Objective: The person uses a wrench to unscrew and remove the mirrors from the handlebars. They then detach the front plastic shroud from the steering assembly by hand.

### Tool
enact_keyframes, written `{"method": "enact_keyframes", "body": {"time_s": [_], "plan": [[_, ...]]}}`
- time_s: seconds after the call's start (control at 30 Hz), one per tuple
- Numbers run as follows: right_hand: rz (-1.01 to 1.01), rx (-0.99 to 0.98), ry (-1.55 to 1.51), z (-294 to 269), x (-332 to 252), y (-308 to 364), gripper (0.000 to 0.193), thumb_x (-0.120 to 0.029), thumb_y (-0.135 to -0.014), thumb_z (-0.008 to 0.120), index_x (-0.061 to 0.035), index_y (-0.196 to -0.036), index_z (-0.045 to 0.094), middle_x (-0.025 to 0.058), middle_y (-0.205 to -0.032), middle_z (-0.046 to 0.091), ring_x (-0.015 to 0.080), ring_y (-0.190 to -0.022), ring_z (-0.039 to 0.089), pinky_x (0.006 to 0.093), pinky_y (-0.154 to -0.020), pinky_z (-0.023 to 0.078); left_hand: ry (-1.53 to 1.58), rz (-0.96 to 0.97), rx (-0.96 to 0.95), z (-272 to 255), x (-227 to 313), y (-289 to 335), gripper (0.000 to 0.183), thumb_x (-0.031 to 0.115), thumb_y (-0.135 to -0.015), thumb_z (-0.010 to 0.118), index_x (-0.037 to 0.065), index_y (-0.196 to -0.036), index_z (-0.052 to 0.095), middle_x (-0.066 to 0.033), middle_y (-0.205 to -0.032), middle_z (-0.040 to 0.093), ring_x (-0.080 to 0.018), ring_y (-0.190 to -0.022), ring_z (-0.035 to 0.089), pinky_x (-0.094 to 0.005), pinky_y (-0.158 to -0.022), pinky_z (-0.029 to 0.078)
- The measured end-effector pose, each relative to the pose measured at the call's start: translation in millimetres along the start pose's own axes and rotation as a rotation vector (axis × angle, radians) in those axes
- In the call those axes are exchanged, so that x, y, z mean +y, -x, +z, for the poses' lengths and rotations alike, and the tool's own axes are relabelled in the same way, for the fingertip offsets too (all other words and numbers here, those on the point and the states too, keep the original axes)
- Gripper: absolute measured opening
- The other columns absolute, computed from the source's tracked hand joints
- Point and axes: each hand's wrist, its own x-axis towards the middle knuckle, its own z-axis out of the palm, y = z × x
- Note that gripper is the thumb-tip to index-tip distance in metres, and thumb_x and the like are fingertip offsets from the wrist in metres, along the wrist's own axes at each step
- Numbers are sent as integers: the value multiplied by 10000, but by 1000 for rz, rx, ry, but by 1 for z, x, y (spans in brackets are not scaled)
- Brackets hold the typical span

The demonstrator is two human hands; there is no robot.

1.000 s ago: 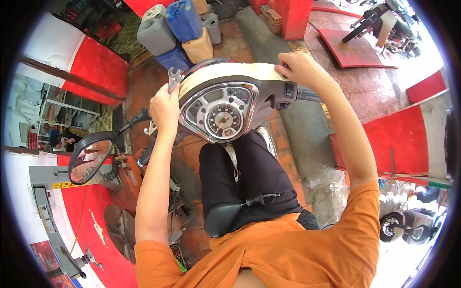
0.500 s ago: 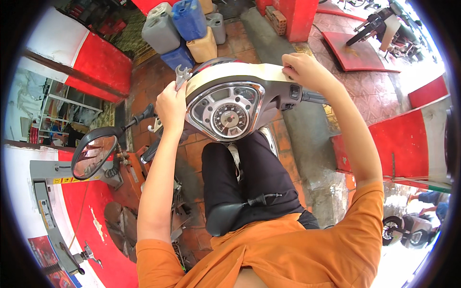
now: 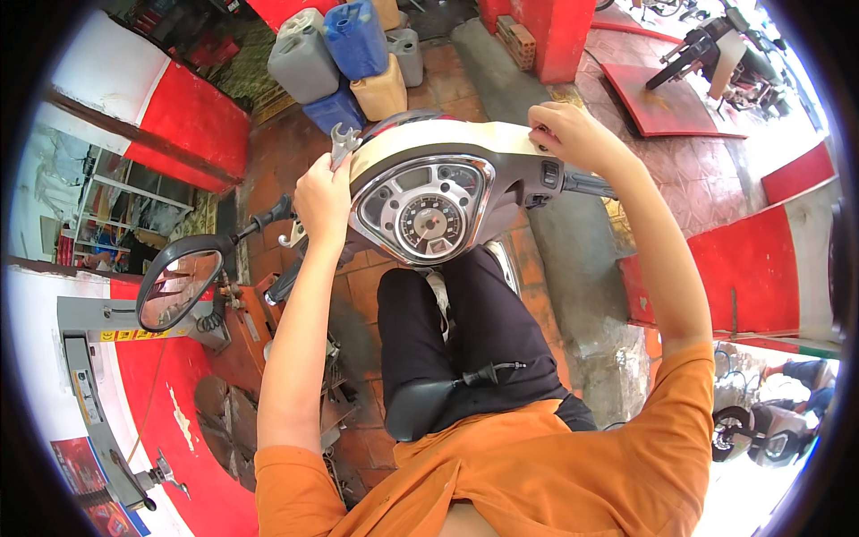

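Observation:
In front of me is a scooter's instrument cluster with a round dial, framed by a cream handlebar cover. My left hand is closed around an open-end wrench, its jaws pointing up, beside the cover's left end. At the opposite end, my right hand has its fingers curled over the cover's edge, just above the switch housing. Its fingertips are partly hidden. A loose black mirror with a stem lies across my lap. Another mirror stands mounted on the left handlebar.
Several plastic jerrycans stand on the tiled floor ahead. To the left are a glass-fronted cabinet and a grey machine arm. A motorbike stands on a red platform at the far right; another scooter is at lower right.
The view has shifted very slightly. Both hands keep their places on the scooter's front, and the wrench stays in my left hand.

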Motion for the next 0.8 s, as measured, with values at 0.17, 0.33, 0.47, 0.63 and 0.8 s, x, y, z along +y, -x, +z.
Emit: {"method": "enact_keyframes", "body": {"time_s": [0.17, 0.33, 0.47, 0.63, 0.8], "plan": [[-159, 15, -250, -8, -6, 5, 197, -190, -900, 669, -18, -948, 588, 143, -946, 606, 327, -813, 607, 402, -734, 488, 1, -10, -1, -3, 1, 1, 394, 381, -930, 637, 7, -809, 619, -247, -761, 636, -464, -754, 617, -501, -641, 465], [200, 67, -145, 0, -22, -2, 197, -212, -907, 655, -28, -957, 601, 149, -972, 622, 341, -870, 627, 429, -772, 501, -9, -5, 11, -3, 4, 1, 388, 377, -929, 637, 7, -813, 621, -250, -768, 637, -466, -759, 617, -504, -645, 466], [217, -55, -96, -2, -18, -7, 188, -212, -903, 651, -35, -961, 621, 162, -990, 637, 376, -917, 636, 453, -783, 510, 1, -4, 17, -2, 3, 0, 392, 371, -926, 641, 1, -802, 609, -251, -764, 634, -467, -756, 616, -503, -639, 464], [-178, 9, -141, -21, -6, -5, 133, -106, -886, 662, -12, -947, 592, 140, -934, 609, 337, -835, 628, 415, -729, 509, 1, -14, 3, -2, 1, 1, 409, 372, -925, 642, -6, -781, 586, -249, -747, 625, -467, -749, 613, -500, -629, 458], [-61, 322, -287, -54, -20, 2, 150, -88, -906, 663, -56, -1052, 663, 102, -956, 652, 248, -850, 674, 339, -737, 545, -9, 9, 26, -2, 0, 1, 404, 370, -923, 642, -1, -775, 581, -239, -736, 624, -462, -742, 615, -500, -625, 457]]}}
